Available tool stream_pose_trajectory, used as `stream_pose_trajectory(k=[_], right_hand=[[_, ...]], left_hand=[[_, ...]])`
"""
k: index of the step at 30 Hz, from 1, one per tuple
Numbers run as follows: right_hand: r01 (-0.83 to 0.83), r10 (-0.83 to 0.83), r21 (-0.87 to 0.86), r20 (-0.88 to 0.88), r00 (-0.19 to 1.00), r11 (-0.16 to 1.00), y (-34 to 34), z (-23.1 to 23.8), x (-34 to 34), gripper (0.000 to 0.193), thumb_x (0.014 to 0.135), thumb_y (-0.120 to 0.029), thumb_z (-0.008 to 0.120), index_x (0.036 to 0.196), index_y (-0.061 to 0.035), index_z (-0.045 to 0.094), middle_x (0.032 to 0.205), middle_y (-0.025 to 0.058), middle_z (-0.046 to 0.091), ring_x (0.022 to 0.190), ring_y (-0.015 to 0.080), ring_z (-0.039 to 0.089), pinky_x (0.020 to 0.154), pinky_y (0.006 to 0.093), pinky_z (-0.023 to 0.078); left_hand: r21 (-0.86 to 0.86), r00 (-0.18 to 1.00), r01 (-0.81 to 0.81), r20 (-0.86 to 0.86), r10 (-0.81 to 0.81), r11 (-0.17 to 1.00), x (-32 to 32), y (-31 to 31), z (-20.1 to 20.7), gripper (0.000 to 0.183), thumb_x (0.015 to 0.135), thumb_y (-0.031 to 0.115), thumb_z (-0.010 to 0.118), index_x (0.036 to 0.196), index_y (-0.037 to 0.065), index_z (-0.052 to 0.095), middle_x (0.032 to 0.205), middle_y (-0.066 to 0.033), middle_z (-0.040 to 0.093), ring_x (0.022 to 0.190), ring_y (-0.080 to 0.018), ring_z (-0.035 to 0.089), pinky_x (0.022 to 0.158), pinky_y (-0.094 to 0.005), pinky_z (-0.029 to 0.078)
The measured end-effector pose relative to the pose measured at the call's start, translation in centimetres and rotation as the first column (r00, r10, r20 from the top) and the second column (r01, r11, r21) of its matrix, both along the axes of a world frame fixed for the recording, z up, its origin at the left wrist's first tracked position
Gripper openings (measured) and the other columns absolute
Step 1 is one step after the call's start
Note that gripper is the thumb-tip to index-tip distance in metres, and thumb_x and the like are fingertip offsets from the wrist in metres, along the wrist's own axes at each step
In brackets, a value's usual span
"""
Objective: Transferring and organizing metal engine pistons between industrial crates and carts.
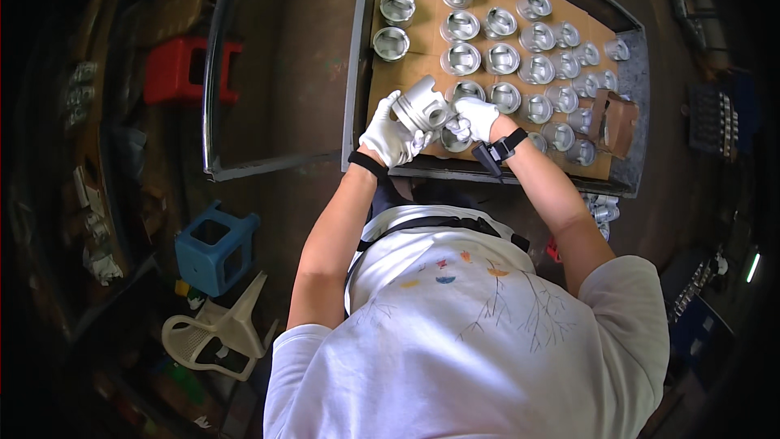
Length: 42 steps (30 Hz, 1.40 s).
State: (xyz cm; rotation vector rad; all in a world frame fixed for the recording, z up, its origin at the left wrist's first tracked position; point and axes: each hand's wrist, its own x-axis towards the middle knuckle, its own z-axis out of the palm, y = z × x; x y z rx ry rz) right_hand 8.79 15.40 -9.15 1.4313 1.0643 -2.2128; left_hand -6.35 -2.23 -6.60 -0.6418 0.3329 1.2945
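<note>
Brown cardboard sheet (569, 12) lying flat and matte inside a dark metal tray (634, 106), taking up most of the tray floor. Rows of metal cups (502, 58) standing on it, open ends up, short and round, bright silver with a machined sheen, set close together but mostly apart; one row running along the tray's left edge. Small brown block (615, 120) sitting at the right end of the rows; material not clear.

Off the tray, to the person's left: red plastic stool (175, 69), blue plastic stool (215, 244), cream plastic chair (215, 333) tipped over on a dark, dull floor.

Step in hand, as a judgement: handling or checking one part lifted out of the set. Large metal cylinder (422, 104) being held tilted above the near left corner of the cardboard, ribbed grooves around its upper band, smooth skirt below, pale satin finish. Left hand (390, 136), in a white knit glove, closed around its lower side from beneath. Right hand (474, 116), also gloved, with a black strap at the wrist, fingers curled together at the cylinder's right end, touching it; exact hold hidden.

Next move probably calling for a firm two-handed hold, since smooth metal on knit cloth could slip, and for care around the near row just below.
</note>
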Motion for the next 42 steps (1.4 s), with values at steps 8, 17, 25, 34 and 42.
stream_pose_trajectory(k=[8, 17, 25, 34, 42], right_hand=[[-0.021, 0.026, -0.341, 0.011, 1.0, 0.94, 0.3, -3.4, -0.5, 0.023, 0.093, -0.022, 0.043, 0.078, -0.0062, 0.052, 0.059, 0.0003, 0.046, 0.039, 0.01, 0.035, 0.033, 0.0244, 0.026], [0.134, -0.156, -0.476, -0.007, 0.988, 0.869, -0.2, -4.1, -0.1, 0.028, 0.094, -0.027, 0.043, 0.074, -0.0085, 0.049, 0.058, -0.0017, 0.045, 0.04, 0.0098, 0.038, 0.034, 0.0242, 0.029], [0.091, -0.092, 0.065, 0.02, 0.996, 0.994, 0.6, -6.0, -3.6, 0.012, 0.091, -0.019, 0.056, 0.085, -0.0091, 0.058, 0.061, 0.0012, 0.057, 0.039, 0.0104, 0.045, 0.036, 0.0222, 0.037], [-0.131, 0.061, 0.541, 0.146, 0.987, 0.831, -0.6, -12.6, -7.5, 0.022, 0.092, -0.023, 0.055, 0.1, -0.0026, 0.06, 0.076, 0.0125, 0.063, 0.053, 0.0223, 0.06, 0.046, 0.0357, 0.047], [-0.538, 0.318, 0.816, 0.578, 0.751, -0.212, -0.7, -6.1, -13.5, 0.014, 0.085, -0.024, 0.057, 0.084, -0.0126, 0.064, 0.086, 0.0111, 0.064, 0.085, 0.0287, 0.061, 0.075, 0.0448, 0.045]], left_hand=[[0.035, 0.985, 0.163, 0.047, -0.165, 0.986, -2.8, 0.3, -1.3, 0.082, 0.079, 0.064, 0.062, 0.128, 0.0, 0.049, 0.105, -0.0214, 0.059, 0.076, -0.0278, 0.063, 0.051, -0.0256, 0.059], [0.111, 0.965, 0.12, -0.248, -0.09, 0.986, -3.0, -0.2, -2.0, 0.056, 0.088, 0.038, 0.066, 0.124, -0.002, 0.049, 0.102, -0.0179, 0.065, 0.075, -0.0195, 0.067, 0.053, -0.0197, 0.056], [0.036, 0.921, 0.1, -0.383, -0.078, 0.994, -4.7, -5.5, -2.4, 0.046, 0.087, 0.001, 0.058, 0.129, -0.004, 0.039, 0.109, -0.0214, 0.061, 0.081, -0.0209, 0.063, 0.064, -0.0254, 0.054], [-0.095, 0.948, -0.037, -0.318, 0.005, 0.995, -5.8, -10.2, -0.8, 0.035, 0.092, 0.007, 0.055, 0.126, 0.001, 0.05, 0.105, -0.0224, 0.066, 0.081, -0.0267, 0.067, 0.064, -0.0297, 0.058], [-0.138, 0.925, -0.084, -0.378, 0.026, 0.987, -6.8, -10.2, -0.9, 0.032, 0.094, 0.012, 0.053, 0.124, 0.0, 0.052, 0.104, -0.0214, 0.067, 0.082, -0.0278, 0.065, 0.069, -0.0319, 0.054]])
